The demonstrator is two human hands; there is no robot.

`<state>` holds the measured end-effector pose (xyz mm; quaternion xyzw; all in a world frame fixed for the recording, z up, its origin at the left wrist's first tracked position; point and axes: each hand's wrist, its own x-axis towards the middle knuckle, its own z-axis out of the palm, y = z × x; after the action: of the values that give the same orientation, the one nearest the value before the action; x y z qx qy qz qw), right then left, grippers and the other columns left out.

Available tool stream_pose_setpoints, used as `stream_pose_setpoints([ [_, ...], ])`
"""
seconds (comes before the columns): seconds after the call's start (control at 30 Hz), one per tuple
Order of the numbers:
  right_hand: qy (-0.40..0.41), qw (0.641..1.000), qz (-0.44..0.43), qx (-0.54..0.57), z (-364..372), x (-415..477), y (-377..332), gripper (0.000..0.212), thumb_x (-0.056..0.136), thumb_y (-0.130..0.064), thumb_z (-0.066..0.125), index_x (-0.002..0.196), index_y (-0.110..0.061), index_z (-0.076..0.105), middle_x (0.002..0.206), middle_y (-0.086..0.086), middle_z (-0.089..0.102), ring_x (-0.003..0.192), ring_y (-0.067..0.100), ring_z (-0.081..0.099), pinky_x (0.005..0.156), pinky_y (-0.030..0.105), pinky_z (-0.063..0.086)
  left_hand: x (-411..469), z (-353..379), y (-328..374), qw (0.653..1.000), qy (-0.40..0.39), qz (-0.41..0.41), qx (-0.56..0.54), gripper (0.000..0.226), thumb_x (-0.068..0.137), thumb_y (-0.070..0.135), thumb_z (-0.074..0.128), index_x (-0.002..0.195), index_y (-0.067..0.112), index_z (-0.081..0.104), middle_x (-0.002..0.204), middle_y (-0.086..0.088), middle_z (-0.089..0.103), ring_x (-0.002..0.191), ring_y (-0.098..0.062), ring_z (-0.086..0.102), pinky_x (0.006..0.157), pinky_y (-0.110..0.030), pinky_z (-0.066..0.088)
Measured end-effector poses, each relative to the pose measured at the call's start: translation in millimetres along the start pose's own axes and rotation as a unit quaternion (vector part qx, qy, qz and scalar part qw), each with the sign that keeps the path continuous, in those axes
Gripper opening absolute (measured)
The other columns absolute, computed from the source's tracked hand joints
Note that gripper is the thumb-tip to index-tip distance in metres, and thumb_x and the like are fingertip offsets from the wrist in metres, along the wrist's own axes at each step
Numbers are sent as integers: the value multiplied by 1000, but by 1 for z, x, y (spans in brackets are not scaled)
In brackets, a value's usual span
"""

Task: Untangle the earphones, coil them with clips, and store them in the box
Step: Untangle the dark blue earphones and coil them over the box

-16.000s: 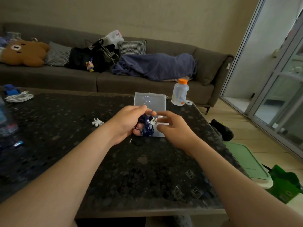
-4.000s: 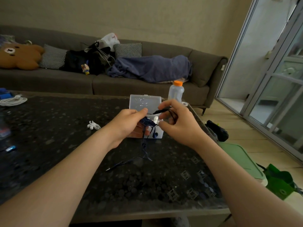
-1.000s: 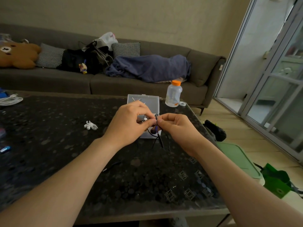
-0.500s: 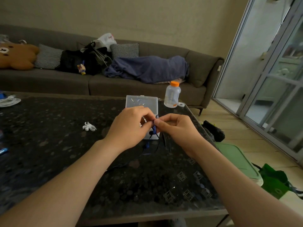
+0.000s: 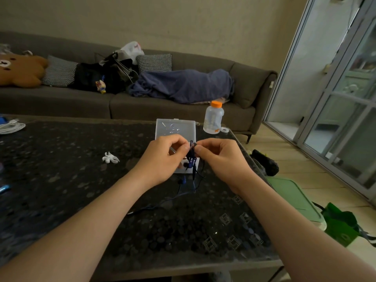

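Observation:
Dark blue earphones (image 5: 191,159) hang in a small tangle between my two hands, above the dark stone table (image 5: 61,190). My left hand (image 5: 162,159) and my right hand (image 5: 219,159) both pinch the cord near its top, fingertips almost touching. One loose strand trails down and left across the table to a plug end (image 5: 132,213). The clear plastic box (image 5: 176,131) stands open just behind my hands, partly hidden by them. A white clip (image 5: 110,158) lies on the table to the left.
A plastic bottle with an orange cap (image 5: 213,117) and a tape roll (image 5: 224,129) stand at the table's far right. White coiled cable (image 5: 10,127) lies far left. A sofa with a blanket sits behind; a green lid and bag are on the floor at right.
My hands have lifted the tangle slightly and pinch it closer together. Since 4 s ago more cord has come loose and trails across the table.

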<state>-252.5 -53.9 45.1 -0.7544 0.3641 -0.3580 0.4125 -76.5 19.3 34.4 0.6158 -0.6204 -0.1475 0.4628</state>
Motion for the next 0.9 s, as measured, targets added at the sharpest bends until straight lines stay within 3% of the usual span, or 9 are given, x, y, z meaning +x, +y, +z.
stream_pose_setpoints([
  [0.17,-4,999,4,53,-2,1,2,17,102,-12,69,114,-18,79,100,-5,82,98,8,77,99,34,60,-1,-5,-4,1000,-14,12,-8,13,97,21,76,106,30,76,95,12,76,80,-11,76,74,-32,64],
  [0.27,-17,997,13,77,-2,2,3,18,102,-11,69,117,-17,78,103,-1,82,101,13,77,102,39,59,-2,-7,-2,1000,2,26,-3,10,93,25,81,100,31,77,90,13,76,75,-11,75,71,-33,64],
  [0.37,-33,994,25,105,-3,4,4,20,101,-9,69,118,-15,77,105,4,81,104,20,77,104,44,58,-2,-9,0,999,7,34,-7,9,94,22,80,95,30,76,89,12,75,71,-12,75,68,-32,63],
  [0.53,-39,988,61,136,-4,4,2,14,99,-3,67,105,-9,78,101,8,81,101,24,77,99,44,60,-2,-10,0,999,-1,39,-3,11,98,17,75,97,28,73,95,10,75,77,-10,77,75,-32,64],
  [0.67,-20,983,88,160,-2,1,1,17,97,-7,74,111,-7,66,95,12,81,93,28,80,93,45,63,-3,-10,0,998,2,46,42,12,101,19,71,100,30,68,98,14,71,80,-5,74,74,-25,59],
  [0.77,-47,991,44,119,-3,-4,-1,29,98,-9,73,121,-16,56,92,13,81,88,25,80,84,37,64,-3,-11,-1,998,-8,42,46,11,103,19,68,101,31,67,99,14,70,83,-4,72,73,-20,54],
  [0.9,-51,995,-58,-56,-2,-4,1,26,101,-16,71,125,-27,70,83,0,80,76,9,77,72,22,60,-3,-11,0,997,-13,50,53,13,104,18,65,102,31,66,98,14,69,87,-2,69,71,-13,52],
])
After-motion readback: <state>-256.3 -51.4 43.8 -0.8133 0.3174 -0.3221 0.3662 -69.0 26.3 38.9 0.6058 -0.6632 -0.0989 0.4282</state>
